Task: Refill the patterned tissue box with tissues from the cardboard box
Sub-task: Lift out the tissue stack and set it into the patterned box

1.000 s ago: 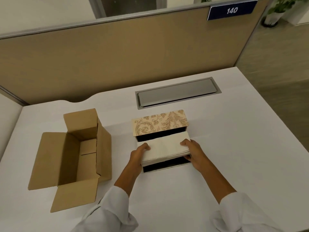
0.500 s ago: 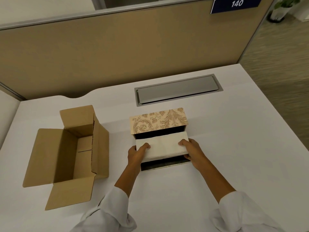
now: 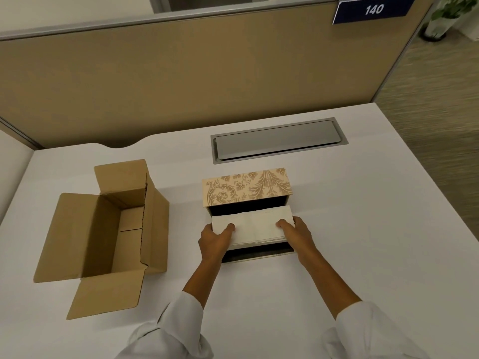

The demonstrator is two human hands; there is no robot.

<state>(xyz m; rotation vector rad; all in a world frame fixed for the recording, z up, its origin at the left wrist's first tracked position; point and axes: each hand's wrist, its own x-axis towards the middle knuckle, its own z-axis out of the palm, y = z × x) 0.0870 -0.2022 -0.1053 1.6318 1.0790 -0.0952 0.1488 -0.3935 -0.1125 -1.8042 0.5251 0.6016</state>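
The patterned tissue box (image 3: 247, 189) stands open in the middle of the white desk, its beige floral lid tipped up at the back and its dark inside showing. A white stack of tissues (image 3: 255, 226) sits over the opening, tilted with its near edge raised. My left hand (image 3: 213, 240) grips the stack's left end and my right hand (image 3: 298, 234) grips its right end. The brown cardboard box (image 3: 103, 229) lies to the left with its flaps spread; what I see of its inside looks empty.
A grey metal cable hatch (image 3: 278, 139) is set into the desk behind the tissue box. A tan partition (image 3: 207, 73) runs along the desk's far edge. The desk's right edge (image 3: 440, 190) drops to the floor.
The stack of tissues has sunk slightly lower into the tissue box between my hands. The view has shifted a little; the boxes have not moved.
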